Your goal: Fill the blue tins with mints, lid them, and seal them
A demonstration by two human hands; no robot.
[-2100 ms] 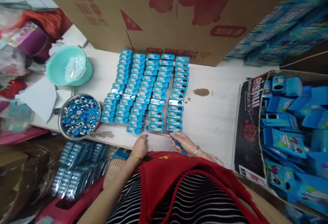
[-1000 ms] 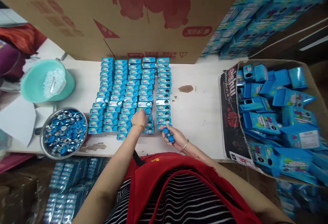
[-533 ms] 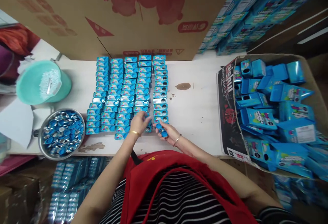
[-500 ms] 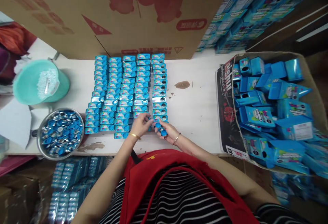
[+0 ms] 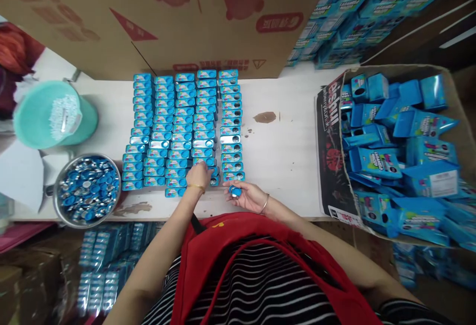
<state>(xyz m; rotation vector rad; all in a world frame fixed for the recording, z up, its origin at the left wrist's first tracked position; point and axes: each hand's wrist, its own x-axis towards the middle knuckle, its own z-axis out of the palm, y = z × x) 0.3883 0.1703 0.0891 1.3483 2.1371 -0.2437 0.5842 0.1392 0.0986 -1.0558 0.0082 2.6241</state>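
Observation:
Several columns of small blue boxes [image 5: 181,136] lie on the white table. Blue round caps sit in the end holes of the left columns. Dark open holes show in the rightmost column [image 5: 231,139]. My left hand [image 5: 199,176] is over the near end of the fourth column, its fingers bunched downward on a box; whatever is under the fingertips is hidden. Just below the rightmost column, my right hand [image 5: 250,197] is palm up, its fingers curled round a few blue caps [image 5: 235,191].
At the left stand a metal bowl of blue and silver caps [image 5: 87,191] and a turquoise bucket [image 5: 87,122] with small white pieces. A black carton [image 5: 327,156] of folded blue boxes stands at the right. A large brown carton [image 5: 208,32] borders the back.
My left hand has moved away from my right hand, left onto the fourth column. My right hand has shifted slightly right and nearer me with its caps. The view has tilted a little.

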